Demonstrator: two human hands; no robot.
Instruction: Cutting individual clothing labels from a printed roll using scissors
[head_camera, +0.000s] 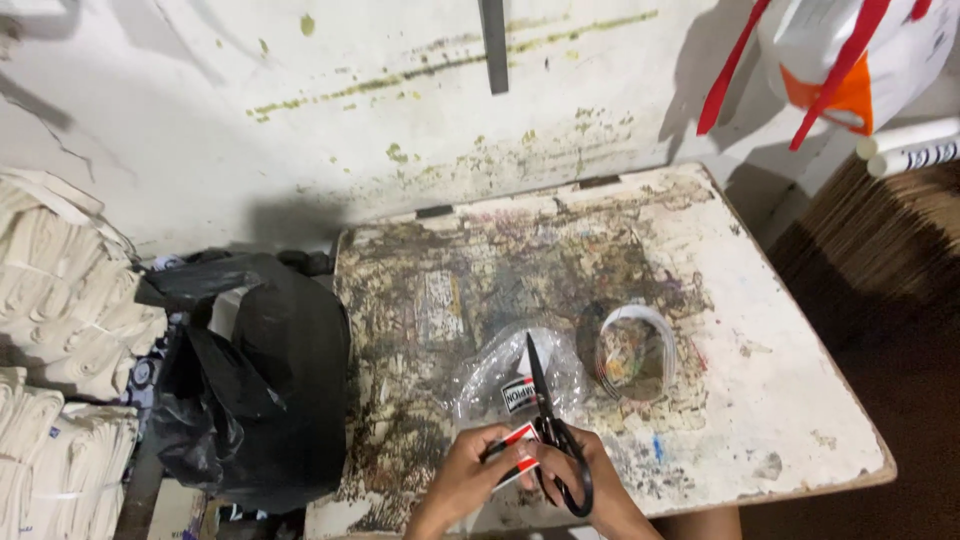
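Observation:
My right hand (590, 475) grips black-handled scissors (548, 420), blades pointing away from me over the table. My left hand (468, 475) holds a small red, white and black packet (515, 450) right against the scissors. Just beyond the hands lies a clear plastic bag (500, 375) with another small printed packet (517, 393) inside. A roll of clear tape (637, 352) lies flat to the right of the bag.
The worn, stained white table (780, 330) stands against a dirty wall. A black plastic bag (255, 385) sits to its left, beside stacks of cream cloth bundles (60, 300). A white and orange bag with red straps (850, 50) hangs at top right above corrugated cardboard (880, 240).

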